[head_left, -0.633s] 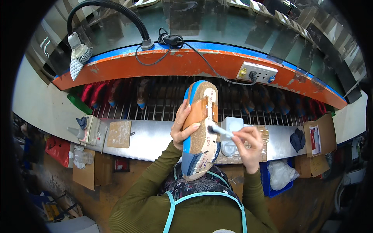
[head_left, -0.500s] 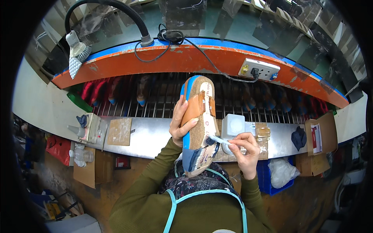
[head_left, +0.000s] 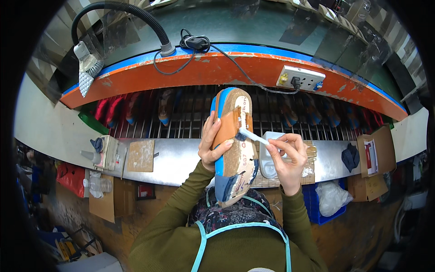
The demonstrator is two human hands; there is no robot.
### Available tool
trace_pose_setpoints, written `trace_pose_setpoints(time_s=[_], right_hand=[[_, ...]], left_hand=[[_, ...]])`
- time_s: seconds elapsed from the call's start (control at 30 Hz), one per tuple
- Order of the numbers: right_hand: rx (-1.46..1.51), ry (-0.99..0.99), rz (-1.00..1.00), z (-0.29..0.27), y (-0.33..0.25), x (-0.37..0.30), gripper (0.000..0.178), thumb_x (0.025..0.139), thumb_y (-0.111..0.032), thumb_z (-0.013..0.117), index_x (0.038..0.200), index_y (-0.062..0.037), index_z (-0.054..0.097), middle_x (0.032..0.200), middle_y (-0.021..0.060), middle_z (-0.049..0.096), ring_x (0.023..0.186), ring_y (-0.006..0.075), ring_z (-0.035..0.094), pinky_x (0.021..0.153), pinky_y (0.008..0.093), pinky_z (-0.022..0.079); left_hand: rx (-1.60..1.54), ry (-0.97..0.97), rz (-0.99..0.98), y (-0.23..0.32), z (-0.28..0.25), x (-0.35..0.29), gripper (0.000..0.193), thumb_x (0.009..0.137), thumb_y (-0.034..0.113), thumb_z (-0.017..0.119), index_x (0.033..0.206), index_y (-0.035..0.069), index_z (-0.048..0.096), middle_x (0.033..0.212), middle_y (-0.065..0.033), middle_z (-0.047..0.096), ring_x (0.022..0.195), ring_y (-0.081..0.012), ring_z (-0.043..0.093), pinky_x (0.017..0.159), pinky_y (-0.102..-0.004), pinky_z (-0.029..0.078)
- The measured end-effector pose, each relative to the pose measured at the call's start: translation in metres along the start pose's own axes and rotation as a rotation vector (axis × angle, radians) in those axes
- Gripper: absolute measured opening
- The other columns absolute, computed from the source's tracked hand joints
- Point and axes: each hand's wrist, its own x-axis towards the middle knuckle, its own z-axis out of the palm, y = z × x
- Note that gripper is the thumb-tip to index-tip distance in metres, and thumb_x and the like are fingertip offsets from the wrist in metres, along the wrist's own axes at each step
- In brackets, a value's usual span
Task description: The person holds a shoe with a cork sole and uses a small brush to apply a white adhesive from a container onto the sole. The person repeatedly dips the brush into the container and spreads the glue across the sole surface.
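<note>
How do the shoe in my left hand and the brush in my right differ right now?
Size: the shoe is long and bulky; the brush is slim and much shorter.
Colour: the shoe mixes tan, cork-brown, cream and blue; the brush has a pale handle and dark tip.
Pose: the shoe points lengthwise away from the body; the brush slants across it.
Shared: both are hand-held above the bench.

Room on our left
We can pass between the board [head_left: 141, 156] and our left hand [head_left: 210, 146]; a white tub [head_left: 264, 154] blocks near our right hand [head_left: 290, 164].
</note>
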Motion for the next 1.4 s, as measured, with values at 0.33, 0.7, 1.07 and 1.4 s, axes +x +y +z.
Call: trace_pose_setpoints(time_s=[0.33, 0.7, 1.07, 1.4], right_hand=[[0.066, -0.012, 0.058, 0.007, 0.007, -0.045, 0.019, 0.074, -0.012, 0.082, 0.092, -0.0093, 0.077, 0.088, 0.0011, 0.060, 0.072, 0.0125, 0.053, 0.079, 0.0302, 0.032], [-0.142, 0.119, -0.160, 0.003, 0.001, -0.072, 0.027, 0.070, -0.011, 0.085, 0.096, -0.0120, 0.076, 0.090, 0.0011, 0.059, 0.080, 0.0141, 0.055, 0.081, 0.0317, 0.031], [0.060, -0.006, 0.236, 0.000, 0.005, -0.058, 0.013, 0.080, -0.009, 0.078, 0.092, -0.0041, 0.076, 0.086, 0.0022, 0.058, 0.068, 0.0088, 0.053, 0.069, 0.0250, 0.038], [0.260, -0.066, 0.375, 0.010, -0.007, -0.075, 0.013, 0.081, -0.009, 0.078, 0.091, -0.0020, 0.075, 0.088, 0.0030, 0.058, 0.069, 0.0085, 0.051, 0.062, 0.0236, 0.042]], left_hand=[[0.074, 0.037, -0.048, 0.000, -0.003, 0.000, 0.036, 0.077, 0.018, 0.077, 0.109, 0.019, 0.061, 0.137, -0.0201, 0.051, 0.130, -0.0463, 0.045, 0.106, -0.0569, 0.042], [0.117, 0.028, -0.105, 0.003, 0.003, -0.002, 0.038, 0.078, 0.026, 0.077, 0.112, 0.020, 0.062, 0.139, -0.0201, 0.051, 0.132, -0.0436, 0.045, 0.107, -0.0540, 0.041], [0.166, 0.005, -0.273, 0.013, 0.006, -0.009, 0.045, 0.079, 0.023, 0.077, 0.120, 0.017, 0.062, 0.142, -0.0206, 0.048, 0.134, -0.0429, 0.042, 0.109, -0.0512, 0.038], [0.265, -0.011, -0.385, 0.019, 0.000, -0.026, 0.047, 0.076, 0.024, 0.078, 0.121, 0.017, 0.066, 0.144, -0.0175, 0.047, 0.136, -0.0420, 0.040, 0.110, -0.0508, 0.035]])
